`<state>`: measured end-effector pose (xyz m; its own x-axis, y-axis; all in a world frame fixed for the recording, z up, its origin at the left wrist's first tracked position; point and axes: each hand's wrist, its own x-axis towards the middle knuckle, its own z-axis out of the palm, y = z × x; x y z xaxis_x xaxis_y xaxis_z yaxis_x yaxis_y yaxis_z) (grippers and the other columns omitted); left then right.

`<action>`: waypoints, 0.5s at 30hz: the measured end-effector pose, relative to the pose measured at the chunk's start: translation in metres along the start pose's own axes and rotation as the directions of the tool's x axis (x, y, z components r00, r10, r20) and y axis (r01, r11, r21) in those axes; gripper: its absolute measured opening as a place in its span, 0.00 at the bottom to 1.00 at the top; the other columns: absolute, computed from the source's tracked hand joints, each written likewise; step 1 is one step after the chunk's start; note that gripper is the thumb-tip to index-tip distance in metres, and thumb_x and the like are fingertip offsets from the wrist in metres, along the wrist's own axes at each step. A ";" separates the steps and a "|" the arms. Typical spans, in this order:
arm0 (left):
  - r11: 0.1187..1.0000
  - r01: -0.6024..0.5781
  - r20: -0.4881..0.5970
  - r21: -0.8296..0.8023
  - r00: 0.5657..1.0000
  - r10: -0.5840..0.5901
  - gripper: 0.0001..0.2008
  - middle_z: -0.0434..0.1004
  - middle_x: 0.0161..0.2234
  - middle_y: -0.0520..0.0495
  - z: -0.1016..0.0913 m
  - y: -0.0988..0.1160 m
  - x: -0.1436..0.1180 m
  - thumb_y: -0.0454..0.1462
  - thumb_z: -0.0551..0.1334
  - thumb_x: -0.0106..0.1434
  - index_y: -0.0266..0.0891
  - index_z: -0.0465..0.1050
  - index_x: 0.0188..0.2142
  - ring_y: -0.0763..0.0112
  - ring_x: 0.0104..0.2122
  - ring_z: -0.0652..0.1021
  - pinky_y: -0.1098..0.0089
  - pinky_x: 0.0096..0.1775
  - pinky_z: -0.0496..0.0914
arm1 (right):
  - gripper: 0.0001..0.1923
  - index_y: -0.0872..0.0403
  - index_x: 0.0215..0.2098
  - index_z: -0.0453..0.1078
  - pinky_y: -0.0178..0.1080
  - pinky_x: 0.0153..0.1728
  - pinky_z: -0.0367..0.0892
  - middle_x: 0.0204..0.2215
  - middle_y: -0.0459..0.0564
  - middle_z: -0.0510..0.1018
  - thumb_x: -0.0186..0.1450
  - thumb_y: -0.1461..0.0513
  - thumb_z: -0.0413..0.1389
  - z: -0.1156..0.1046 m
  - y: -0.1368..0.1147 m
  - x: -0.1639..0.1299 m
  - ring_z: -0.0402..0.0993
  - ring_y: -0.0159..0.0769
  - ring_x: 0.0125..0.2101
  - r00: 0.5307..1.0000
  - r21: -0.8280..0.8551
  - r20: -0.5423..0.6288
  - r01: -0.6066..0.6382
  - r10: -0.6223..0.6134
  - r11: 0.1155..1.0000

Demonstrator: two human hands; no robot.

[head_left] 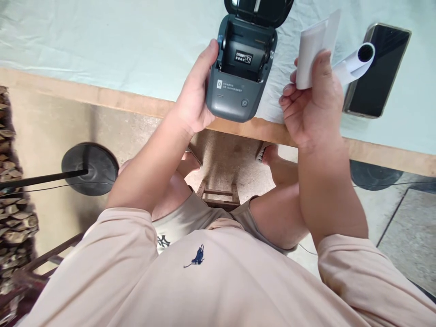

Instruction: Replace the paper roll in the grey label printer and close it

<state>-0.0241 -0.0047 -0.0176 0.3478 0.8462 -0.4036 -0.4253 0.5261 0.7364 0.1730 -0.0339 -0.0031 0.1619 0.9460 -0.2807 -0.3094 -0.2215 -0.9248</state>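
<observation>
My left hand (195, 93) grips a dark grey portable label printer (235, 97) by its left side, over the front edge of the table. The printer's black lid (260, 11) is raised, and its paper compartment shows no roll inside. In my right hand (315, 100), a folded piece of white paper (308, 59) is pinched between thumb and fingers. Just right of that hand is a white paper roll (354, 66) with a dark hole at its end, overlapping the phone in view. Whether the roll joins the held paper is hidden behind my hand.
A black smartphone (383, 68) in a clear case lies at the right on the pale cloth (102, 45) covering the table. Below are a round black stand base (90, 168), a wooden stool (218, 197) and stacked firewood (15, 218) at the far left.
</observation>
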 end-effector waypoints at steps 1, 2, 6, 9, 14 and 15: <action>1.000 -0.004 0.004 0.003 1.000 0.004 0.24 0.69 0.18 0.48 0.000 0.000 0.000 0.58 0.62 0.47 0.41 0.74 0.31 0.59 0.39 0.79 0.69 0.34 0.76 | 0.23 0.48 0.36 0.63 0.31 0.24 0.60 0.28 0.44 0.68 0.51 0.42 0.57 0.002 -0.001 -0.001 0.61 0.23 0.26 1.000 0.029 -0.020 -0.017 0.017 0.999; 1.000 -0.008 0.012 0.004 1.000 0.008 0.24 0.69 0.18 0.48 0.000 0.000 0.000 0.58 0.62 0.48 0.41 0.74 0.31 0.59 0.39 0.79 0.69 0.34 0.76 | 0.22 0.48 0.36 0.64 0.31 0.24 0.62 0.28 0.44 0.69 0.53 0.43 0.56 0.004 -0.003 -0.002 0.62 0.23 0.26 0.999 0.058 -0.023 -0.047 0.049 0.997; 1.000 -0.017 0.043 -0.007 0.999 0.017 0.23 0.68 0.17 0.49 -0.001 0.000 0.001 0.58 0.62 0.49 0.41 0.74 0.31 0.61 0.37 0.79 0.70 0.34 0.76 | 0.17 0.50 0.38 0.62 0.28 0.27 0.67 0.32 0.43 0.72 0.54 0.50 0.54 0.008 -0.007 -0.007 0.67 0.22 0.27 0.984 0.142 0.038 -0.177 0.173 0.974; 1.000 0.015 0.041 -0.003 0.999 -0.015 0.24 0.69 0.18 0.49 -0.002 0.001 0.001 0.58 0.62 0.49 0.41 0.74 0.31 0.61 0.38 0.79 0.70 0.35 0.76 | 0.17 0.53 0.37 0.61 0.31 0.28 0.70 0.33 0.45 0.73 0.51 0.54 0.52 0.006 -0.005 -0.010 0.70 0.24 0.28 0.971 0.138 0.105 -0.227 0.214 0.964; 0.999 0.032 0.097 -0.033 0.995 -0.029 0.23 0.71 0.21 0.48 0.000 0.005 0.001 0.55 0.61 0.52 0.41 0.75 0.37 0.59 0.43 0.79 0.68 0.38 0.76 | 0.18 0.49 0.40 0.58 0.33 0.30 0.73 0.35 0.42 0.75 0.52 0.56 0.57 0.002 -0.001 -0.016 0.74 0.29 0.31 0.975 0.107 0.118 -0.204 0.191 0.973; 0.998 0.031 0.107 -0.045 0.994 -0.026 0.23 0.72 0.22 0.48 0.001 0.006 0.000 0.55 0.60 0.53 0.41 0.74 0.38 0.59 0.44 0.78 0.67 0.40 0.76 | 0.20 0.48 0.41 0.58 0.33 0.31 0.73 0.37 0.41 0.75 0.53 0.55 0.58 0.002 -0.001 -0.018 0.75 0.29 0.33 0.979 0.089 0.124 -0.175 0.164 0.980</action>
<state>-0.0254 -0.0016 -0.0130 0.4466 0.8181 -0.3623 -0.4517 0.5557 0.6979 0.1688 -0.0498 0.0036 -0.0081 0.9189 -0.3945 -0.4150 -0.3620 -0.8347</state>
